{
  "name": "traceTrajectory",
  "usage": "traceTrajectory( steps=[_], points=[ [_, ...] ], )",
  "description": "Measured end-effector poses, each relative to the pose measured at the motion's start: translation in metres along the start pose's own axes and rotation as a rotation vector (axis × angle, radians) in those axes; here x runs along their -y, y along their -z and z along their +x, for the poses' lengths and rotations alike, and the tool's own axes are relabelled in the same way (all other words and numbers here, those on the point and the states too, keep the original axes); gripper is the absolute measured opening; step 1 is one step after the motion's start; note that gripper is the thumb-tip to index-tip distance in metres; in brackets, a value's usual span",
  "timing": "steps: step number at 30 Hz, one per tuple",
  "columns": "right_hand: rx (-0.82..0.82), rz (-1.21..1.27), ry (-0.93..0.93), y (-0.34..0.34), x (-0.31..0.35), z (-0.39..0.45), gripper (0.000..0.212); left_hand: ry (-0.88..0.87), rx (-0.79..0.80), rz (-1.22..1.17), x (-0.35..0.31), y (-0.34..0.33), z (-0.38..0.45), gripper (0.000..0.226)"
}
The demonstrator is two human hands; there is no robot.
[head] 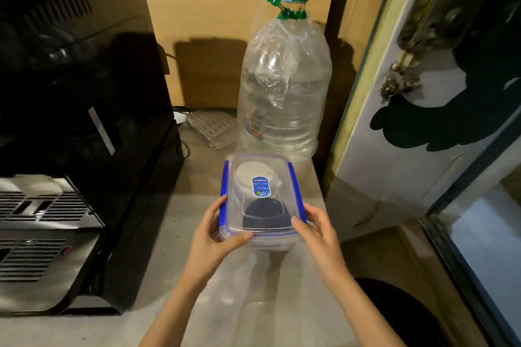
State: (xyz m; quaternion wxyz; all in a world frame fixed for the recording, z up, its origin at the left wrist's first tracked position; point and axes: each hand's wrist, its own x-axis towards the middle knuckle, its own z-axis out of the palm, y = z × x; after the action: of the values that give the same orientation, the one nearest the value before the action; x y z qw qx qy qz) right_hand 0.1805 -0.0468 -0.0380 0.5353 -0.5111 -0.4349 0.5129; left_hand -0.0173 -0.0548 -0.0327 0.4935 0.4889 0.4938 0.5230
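A clear plastic food container (260, 177) with blue side clips and a blue label on its lid is held over the pale counter (169, 234). Through the lid I see a white round item and a dark round item inside. My left hand (214, 234) grips the container's near left corner, thumb on the lid. My right hand (315, 229) grips the near right corner, thumb on the lid too.
Two large clear water jugs (284, 79) with green caps stand just behind the container. A black and steel coffee machine (70, 121) fills the left side. At the right is a white door (423, 121) with a metal handle, and a dark round shape (394, 313) below.
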Motion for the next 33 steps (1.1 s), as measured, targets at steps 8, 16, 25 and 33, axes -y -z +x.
traceTrajectory(
  steps=[8,16,25,33],
  points=[
    [0.140,0.049,0.392,-0.010,0.157,0.008,0.082,-0.416,-0.041,0.114,-0.149,-0.010,0.026,0.103],
    [0.097,-0.032,0.815,-0.021,0.292,0.030,0.095,-0.736,-0.056,0.008,-0.289,-0.028,0.059,0.089],
    [0.010,-0.070,1.108,-0.023,0.419,0.047,0.069,-0.987,-0.101,0.148,-0.425,-0.050,0.085,0.087],
    [-0.097,-0.150,1.191,-0.029,0.514,0.104,0.060,-0.986,-0.162,0.205,-0.509,-0.072,0.150,0.094]
  ],
)
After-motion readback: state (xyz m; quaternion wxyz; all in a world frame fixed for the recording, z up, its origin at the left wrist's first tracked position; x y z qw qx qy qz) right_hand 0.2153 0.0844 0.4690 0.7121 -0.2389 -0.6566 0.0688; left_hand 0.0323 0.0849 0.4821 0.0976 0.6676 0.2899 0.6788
